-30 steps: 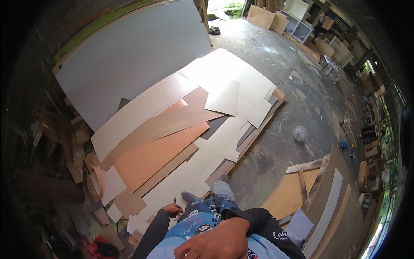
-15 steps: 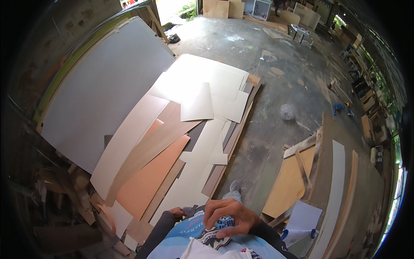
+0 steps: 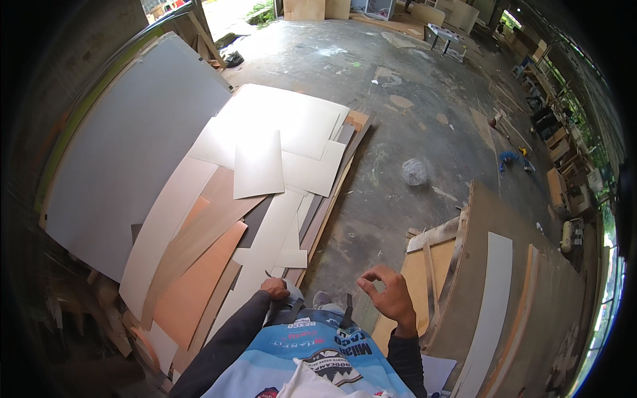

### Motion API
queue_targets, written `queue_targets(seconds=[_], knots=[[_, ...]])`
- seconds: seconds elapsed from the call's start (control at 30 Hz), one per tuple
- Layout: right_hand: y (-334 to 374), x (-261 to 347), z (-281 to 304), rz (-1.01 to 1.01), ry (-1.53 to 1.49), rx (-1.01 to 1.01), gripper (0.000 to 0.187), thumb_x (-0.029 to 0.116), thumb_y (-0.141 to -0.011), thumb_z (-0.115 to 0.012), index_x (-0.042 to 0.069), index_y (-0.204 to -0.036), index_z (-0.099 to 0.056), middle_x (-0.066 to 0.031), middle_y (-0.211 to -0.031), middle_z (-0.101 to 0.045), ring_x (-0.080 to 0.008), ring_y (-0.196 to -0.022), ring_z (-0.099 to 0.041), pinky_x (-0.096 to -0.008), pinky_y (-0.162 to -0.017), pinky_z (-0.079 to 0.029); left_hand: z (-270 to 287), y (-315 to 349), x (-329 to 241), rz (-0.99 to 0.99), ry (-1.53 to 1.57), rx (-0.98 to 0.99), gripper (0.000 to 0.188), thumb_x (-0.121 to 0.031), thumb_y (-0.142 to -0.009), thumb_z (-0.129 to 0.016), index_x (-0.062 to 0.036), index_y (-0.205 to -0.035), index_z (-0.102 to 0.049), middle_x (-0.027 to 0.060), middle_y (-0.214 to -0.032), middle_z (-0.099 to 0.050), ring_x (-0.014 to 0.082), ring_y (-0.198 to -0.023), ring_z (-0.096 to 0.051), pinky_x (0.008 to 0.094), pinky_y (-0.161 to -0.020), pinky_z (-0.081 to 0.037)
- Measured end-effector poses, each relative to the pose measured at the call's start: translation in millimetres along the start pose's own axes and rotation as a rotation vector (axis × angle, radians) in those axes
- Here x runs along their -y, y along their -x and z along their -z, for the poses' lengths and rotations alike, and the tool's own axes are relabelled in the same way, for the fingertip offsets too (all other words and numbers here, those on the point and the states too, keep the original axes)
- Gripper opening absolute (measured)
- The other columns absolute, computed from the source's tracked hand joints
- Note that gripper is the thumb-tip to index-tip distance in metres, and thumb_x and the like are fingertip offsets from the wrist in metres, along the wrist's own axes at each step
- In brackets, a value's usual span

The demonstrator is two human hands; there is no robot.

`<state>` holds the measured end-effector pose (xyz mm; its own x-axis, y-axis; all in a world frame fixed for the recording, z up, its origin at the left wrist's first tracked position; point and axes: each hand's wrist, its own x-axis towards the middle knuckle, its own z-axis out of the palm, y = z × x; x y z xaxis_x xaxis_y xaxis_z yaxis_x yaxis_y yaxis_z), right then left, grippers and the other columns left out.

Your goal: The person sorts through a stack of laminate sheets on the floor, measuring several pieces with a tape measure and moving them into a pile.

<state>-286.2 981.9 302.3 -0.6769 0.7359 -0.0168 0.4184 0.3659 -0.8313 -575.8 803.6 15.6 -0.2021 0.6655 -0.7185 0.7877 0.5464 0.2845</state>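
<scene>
My left hand (image 3: 275,288) is closed in front of my left leg, near the lower edge of a pile of thin sheets. A small, thin dark tip pokes out above its fingers; the rest of what it holds is hidden. To the right, my right hand (image 3: 391,295) hovers in the air, fingers curved loosely and a gap showing between fingers and thumb. I see nothing in it. Nearest the left hand is a long white sheet (image 3: 262,262) in the pile. Peach (image 3: 199,282) and wood-brown sheets (image 3: 215,235) overlap beside it.
A large pale board (image 3: 133,152) leans at the left. On the right, a brown panel (image 3: 544,298) carries a white strip (image 3: 491,292), beside a wooden frame (image 3: 431,252). A clear plastic bundle (image 3: 415,172) lies on the concrete floor (image 3: 358,205). Further back stands a small table (image 3: 446,34).
My right hand has moved out from before my chest to the right. My left hand has moved forward, clear of my shirt. The view has shifted, so the pile sits further left.
</scene>
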Motion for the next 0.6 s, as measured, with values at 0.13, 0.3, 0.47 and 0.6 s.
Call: queue_targets(seconds=[0.13,0.3,0.47,0.6], knots=[[-3,-38,16,-0.120,0.026,-0.213,0.016,0.017,-0.081,-0.067,0.001,-0.083,-0.064,-0.0130,-0.081,-0.064,-0.0270,-0.077,-0.063,-0.0350,-0.070,-0.048,46,-34,-61,-0.219,0.095,0.001,0.037,-0.040,-0.071,-0.063,-0.0089,-0.089,-0.071,0.0145,-0.089,-0.069,0.0320,-0.083,-0.066,0.0389,-0.078,-0.051],[37,-101,7,-0.375,0.071,-0.087,0.018,0.018,-0.079,-0.069,0.002,-0.086,-0.065,-0.0114,-0.084,-0.065,-0.0250,-0.079,-0.063,-0.0337,-0.072,-0.049,142,-1,-165,-0.652,0.181,0.326,0.030,-0.031,-0.074,-0.069,-0.0054,-0.090,-0.069,0.0116,-0.086,-0.069,0.0231,-0.077,-0.065,0.0340,-0.072,-0.050],[70,-145,0,-0.512,-0.384,0.198,0.023,0.015,-0.077,-0.072,0.003,-0.096,-0.067,-0.0079,-0.089,-0.066,-0.0168,-0.085,-0.064,-0.0300,-0.076,-0.050,186,-4,-220,-0.981,0.196,0.726,0.026,-0.021,-0.078,-0.071,-0.0042,-0.097,-0.068,0.0105,-0.089,-0.069,0.0215,-0.081,-0.065,0.0328,-0.075,-0.050],[25,-166,4,-0.509,-0.457,0.057,0.027,0.017,-0.079,-0.071,0.003,-0.102,-0.066,-0.0092,-0.099,-0.064,-0.0181,-0.090,-0.062,-0.0290,-0.078,-0.049,224,-49,-239,-0.925,0.054,0.671,0.034,-0.032,-0.081,-0.068,-0.0043,-0.101,-0.068,0.0128,-0.093,-0.068,0.0249,-0.083,-0.065,0.0349,-0.077,-0.051]])
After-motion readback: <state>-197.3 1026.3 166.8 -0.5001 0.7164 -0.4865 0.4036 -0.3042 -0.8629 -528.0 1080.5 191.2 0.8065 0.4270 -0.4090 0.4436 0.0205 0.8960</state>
